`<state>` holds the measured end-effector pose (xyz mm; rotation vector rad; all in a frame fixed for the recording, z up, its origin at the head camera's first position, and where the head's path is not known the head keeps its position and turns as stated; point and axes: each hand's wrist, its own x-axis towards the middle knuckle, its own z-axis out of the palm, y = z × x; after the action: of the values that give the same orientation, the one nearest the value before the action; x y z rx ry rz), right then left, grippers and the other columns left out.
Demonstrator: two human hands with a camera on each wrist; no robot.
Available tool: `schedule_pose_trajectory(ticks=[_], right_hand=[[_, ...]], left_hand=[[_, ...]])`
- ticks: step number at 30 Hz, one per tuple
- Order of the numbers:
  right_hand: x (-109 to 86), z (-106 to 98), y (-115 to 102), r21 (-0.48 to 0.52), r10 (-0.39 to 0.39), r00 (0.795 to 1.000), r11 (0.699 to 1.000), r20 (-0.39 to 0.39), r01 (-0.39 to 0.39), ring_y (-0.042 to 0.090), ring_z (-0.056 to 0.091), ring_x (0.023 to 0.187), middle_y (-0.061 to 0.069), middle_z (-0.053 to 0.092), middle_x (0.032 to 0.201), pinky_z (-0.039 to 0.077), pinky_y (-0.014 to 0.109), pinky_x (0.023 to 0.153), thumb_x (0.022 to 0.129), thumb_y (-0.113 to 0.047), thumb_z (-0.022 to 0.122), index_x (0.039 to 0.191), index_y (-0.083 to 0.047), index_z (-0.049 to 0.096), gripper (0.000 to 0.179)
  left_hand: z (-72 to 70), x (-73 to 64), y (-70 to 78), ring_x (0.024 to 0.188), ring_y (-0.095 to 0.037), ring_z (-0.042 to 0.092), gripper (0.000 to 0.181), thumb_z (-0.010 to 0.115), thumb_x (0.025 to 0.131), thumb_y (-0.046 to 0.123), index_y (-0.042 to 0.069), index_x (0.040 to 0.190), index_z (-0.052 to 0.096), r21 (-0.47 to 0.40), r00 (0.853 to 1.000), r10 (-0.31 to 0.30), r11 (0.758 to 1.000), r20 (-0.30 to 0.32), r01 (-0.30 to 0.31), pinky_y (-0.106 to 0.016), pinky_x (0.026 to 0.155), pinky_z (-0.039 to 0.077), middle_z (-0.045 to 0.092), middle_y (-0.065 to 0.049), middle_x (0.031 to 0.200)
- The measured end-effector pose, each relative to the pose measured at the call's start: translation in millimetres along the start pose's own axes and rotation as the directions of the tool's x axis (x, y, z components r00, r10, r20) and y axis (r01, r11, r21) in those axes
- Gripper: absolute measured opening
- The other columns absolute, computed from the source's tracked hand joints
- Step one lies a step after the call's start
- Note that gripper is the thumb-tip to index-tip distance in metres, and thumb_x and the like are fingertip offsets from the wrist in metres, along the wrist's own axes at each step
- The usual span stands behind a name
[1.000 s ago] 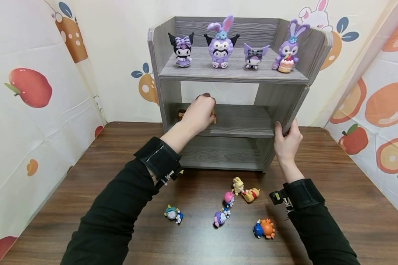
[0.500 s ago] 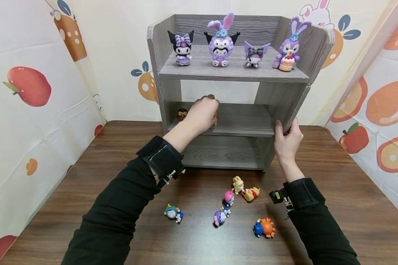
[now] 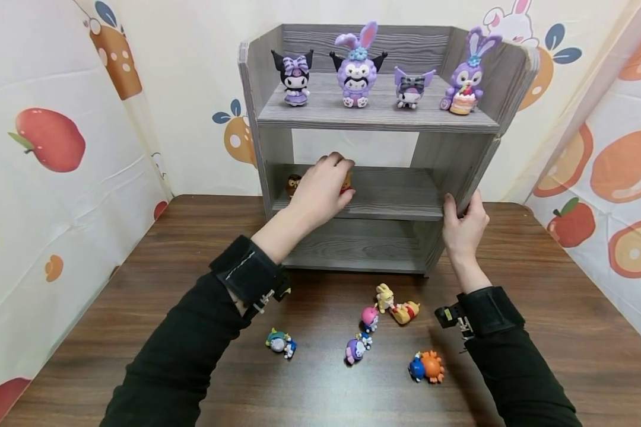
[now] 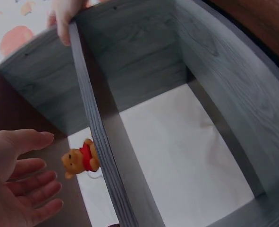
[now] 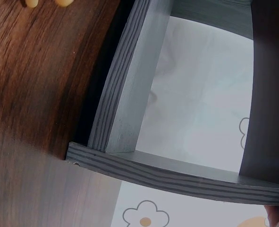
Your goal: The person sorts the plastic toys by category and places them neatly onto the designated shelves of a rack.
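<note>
On the middle shelf stands a yellow bear figurine [image 4: 80, 158] in a red shirt. My left hand [image 3: 319, 188] is just beside it and hides part of it in the head view. In the left wrist view, the fingers of this hand [image 4: 26, 175] are spread and apart from the figurine. An owl figurine [image 3: 292, 185] is further left on the same shelf, partly behind my left hand. My right hand [image 3: 463, 230] grips the right side panel of the grey wooden shelf unit [image 3: 384, 246], thumb at the front edge and fingers around the outside.
Several purple and black figurines [image 3: 357, 80] line the top shelf. On the brown table [image 3: 235, 379] lie a yellow rabbit [image 3: 384, 298], a yellow bear in red [image 3: 405, 312], an orange crab-like figurine [image 3: 432, 366], and other small figurines. Printed cloth walls [image 3: 48, 237] surround the table.
My left hand has let go of the bear figurine; its fingers have loosened and it has drawn back slightly. The right hand stays on the side panel.
</note>
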<state>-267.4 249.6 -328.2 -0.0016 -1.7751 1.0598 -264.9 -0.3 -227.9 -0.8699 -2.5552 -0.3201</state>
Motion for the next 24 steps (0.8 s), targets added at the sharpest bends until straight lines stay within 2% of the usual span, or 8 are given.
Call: schedule_pose_trajectory(ticks=[4,6,8,11,14,17,20,24], right_hand=[[0.8,0,1,-0.007,0.006,1.000,1.000,-0.001,-0.006,-0.005,0.048,0.067,0.018,0.063,0.083,0.034,0.012,0.058,0.081,-0.010,0.055,0.102,0.004,0.058,0.025],[0.7,0,1,-0.009,0.011,1.000,1.000,0.002,-0.011,-0.005,0.049,0.067,0.018,0.063,0.084,0.034,0.012,0.057,0.082,-0.011,0.055,0.102,0.004,0.058,0.025],[0.3,-1,1,-0.009,0.014,1.000,1.000,0.006,-0.014,-0.005,0.049,0.067,0.018,0.063,0.085,0.034,0.012,0.058,0.082,-0.011,0.054,0.103,0.004,0.058,0.026],[-0.4,-1,2,-0.010,0.017,1.000,1.000,0.007,-0.017,-0.005,0.049,0.067,0.018,0.062,0.085,0.034,0.012,0.057,0.082,-0.011,0.054,0.103,0.004,0.057,0.026],[-1.1,-2,2,-0.009,0.011,1.000,1.000,0.006,-0.011,-0.005,0.048,0.067,0.018,0.062,0.085,0.034,0.012,0.057,0.083,-0.011,0.054,0.103,0.005,0.057,0.026],[-1.7,-2,2,-0.011,0.002,1.000,1.000,0.006,-0.002,-0.004,0.048,0.067,0.019,0.062,0.085,0.034,0.012,0.057,0.083,-0.011,0.055,0.104,0.005,0.057,0.027],[-1.8,-2,2,-0.011,0.002,1.000,1.000,0.006,-0.002,-0.004,0.047,0.066,0.019,0.062,0.085,0.033,0.013,0.056,0.083,-0.011,0.055,0.103,0.005,0.057,0.026],[-1.6,-1,-1,-0.001,0.010,1.000,1.000,0.002,-0.010,-0.004,0.046,0.064,0.018,0.061,0.083,0.032,0.013,0.056,0.082,-0.010,0.055,0.103,0.005,0.058,0.025]], left_hand=[[-0.3,-16.1,1.6,0.102,-0.025,0.048,0.038,0.061,0.083,0.017,0.000,0.116,0.053,-0.071,0.991,0.028,0.997,-0.131,-0.038,-0.034,0.086,0.038,0.051,-0.012,0.112],[0.6,-24.4,1.1,0.102,-0.024,0.047,0.035,0.061,0.082,0.014,0.000,0.114,0.055,-0.114,0.976,0.025,0.992,-0.215,-0.050,-0.033,0.087,0.037,0.051,-0.012,0.111],[2.3,-33.4,-0.1,0.102,-0.024,0.047,0.032,0.061,0.082,0.011,-0.001,0.111,0.056,-0.161,0.951,0.014,0.985,-0.308,-0.066,-0.032,0.088,0.036,0.052,-0.012,0.109],[7.6,-46.8,-3.9,0.101,-0.025,0.047,0.027,0.060,0.081,0.007,-0.003,0.106,0.058,-0.230,0.892,-0.010,0.967,-0.452,-0.106,-0.032,0.087,0.037,0.053,-0.013,0.107],[15.3,-59.0,-9.8,0.099,-0.025,0.048,0.022,0.059,0.080,0.004,-0.004,0.101,0.059,-0.272,0.818,-0.046,0.952,-0.574,-0.137,-0.032,0.085,0.038,0.054,-0.014,0.104],[23.8,-68.5,-16.8,0.098,-0.025,0.049,0.022,0.058,0.081,0.003,-0.004,0.101,0.058,-0.310,0.748,-0.105,0.940,-0.656,-0.140,-0.034,0.085,0.037,0.055,-0.014,0.103],[31.3,-76.0,-23.5,0.100,-0.026,0.048,0.026,0.058,0.080,0.002,-0.005,0.105,0.056,-0.357,0.694,-0.171,0.925,-0.699,-0.132,-0.037,0.088,0.035,0.055,-0.015,0.104],[37.9,-83.1,-32.1,0.105,-0.028,0.044,0.032,0.059,0.079,-0.001,-0.007,0.110,0.051,-0.397,0.644,-0.235,0.910,-0.728,-0.116,-0.038,0.091,0.032,0.050,-0.016,0.108]])
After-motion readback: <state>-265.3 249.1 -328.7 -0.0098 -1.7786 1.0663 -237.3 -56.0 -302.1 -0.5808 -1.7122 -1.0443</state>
